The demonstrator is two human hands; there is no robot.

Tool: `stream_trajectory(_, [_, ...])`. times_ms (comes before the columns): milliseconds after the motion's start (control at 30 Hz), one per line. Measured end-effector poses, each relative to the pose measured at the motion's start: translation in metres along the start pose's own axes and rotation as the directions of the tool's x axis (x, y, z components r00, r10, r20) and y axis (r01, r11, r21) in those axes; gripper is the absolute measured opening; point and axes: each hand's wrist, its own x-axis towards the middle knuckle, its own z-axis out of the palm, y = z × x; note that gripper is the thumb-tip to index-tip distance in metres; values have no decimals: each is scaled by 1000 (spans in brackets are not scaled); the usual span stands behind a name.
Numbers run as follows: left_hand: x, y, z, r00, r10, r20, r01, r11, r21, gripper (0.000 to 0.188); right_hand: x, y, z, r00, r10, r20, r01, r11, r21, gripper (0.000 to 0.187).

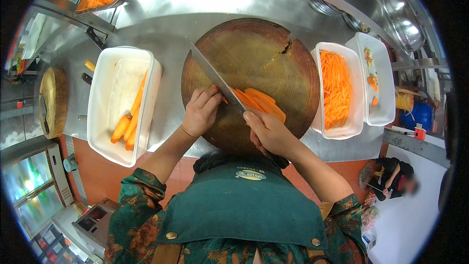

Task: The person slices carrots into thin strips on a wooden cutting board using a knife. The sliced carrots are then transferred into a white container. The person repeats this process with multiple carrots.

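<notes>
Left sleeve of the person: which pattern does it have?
The left sleeve is dark green with brownish flowers, best in the head view.

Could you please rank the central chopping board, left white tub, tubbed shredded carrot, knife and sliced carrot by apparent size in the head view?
Central chopping board
Left white tub
Tubbed shredded carrot
Knife and sliced carrot: too close to rank; knife longer but narrower

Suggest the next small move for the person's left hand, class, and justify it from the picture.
The left hand should probably ease back a little before another cut: its fingertips sit close beside the blade of the knife, which the right hand grips, while overlapping carrot slices lie on the blade's other side.
</notes>
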Motion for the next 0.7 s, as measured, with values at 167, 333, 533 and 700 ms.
stream_trajectory(167, [0, 0, 0, 1000, -8, -6, 8, 1000, -10, 30, 0, -1, 1, 999, 31, -14, -32, 999, -24, 40])
stream_trajectory(333, [3, 1, -2, 1000, -15, -11, 15, 999, -35, 26, 29, 10, 11, 995, -77, -63, 70, 992, -104, 41])
stream_trajectory(533, [4, 3, -1, 999, -29, -37, 29, 999, -19, 25, 39, 16, 8, 997, -46, -63, 43, 998, -48, 41])
stream_trajectory(700, [3, 2, -1, 999, -32, -32, 31, 999, -20, 26, 14, 4, 1, 1000, 10, 5, -10, 999, 47, 41])
